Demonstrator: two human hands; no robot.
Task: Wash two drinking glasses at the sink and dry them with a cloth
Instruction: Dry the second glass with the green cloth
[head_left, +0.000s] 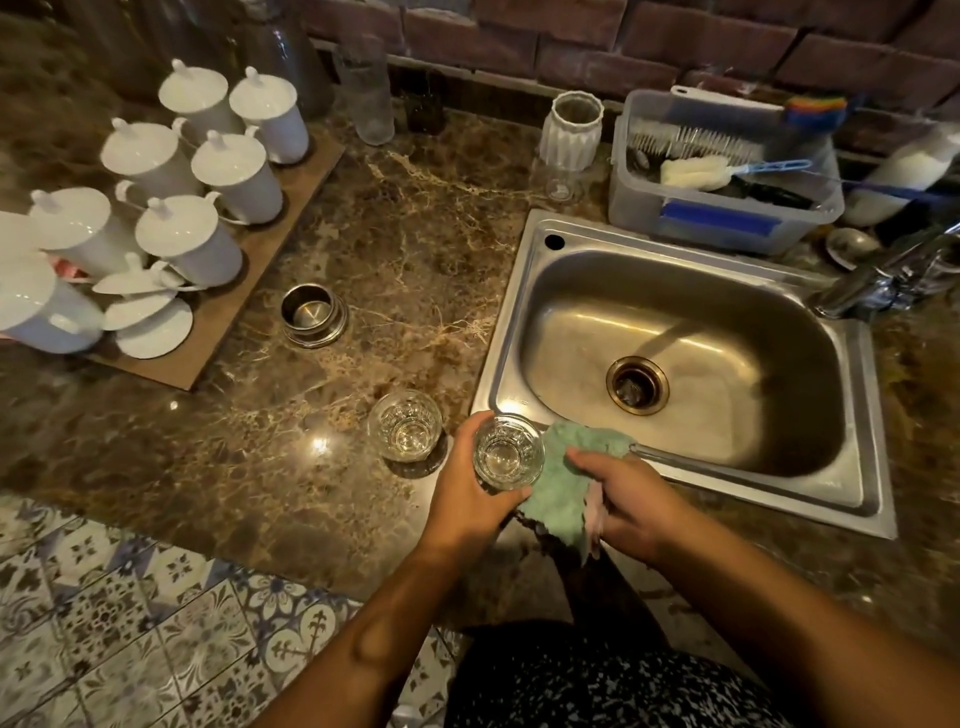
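My left hand (465, 493) grips a clear drinking glass (508, 451) upright, just off the sink's front left corner. My right hand (631, 506) holds a green cloth (563, 483) pressed against the right side of that glass. A second clear glass (405, 426) stands upright on the marble counter, a little to the left of the held one and apart from both hands. The steel sink (524, 270) has an open drain (637, 385) and nothing in its basin.
White lidded cups (208, 166) crowd a wooden board at the left. A small steel bowl (311, 314) sits mid-counter. Behind the sink stand a plastic tub of brushes (724, 208) and a white ribbed vase (571, 130); the tap (878, 275) is at right.
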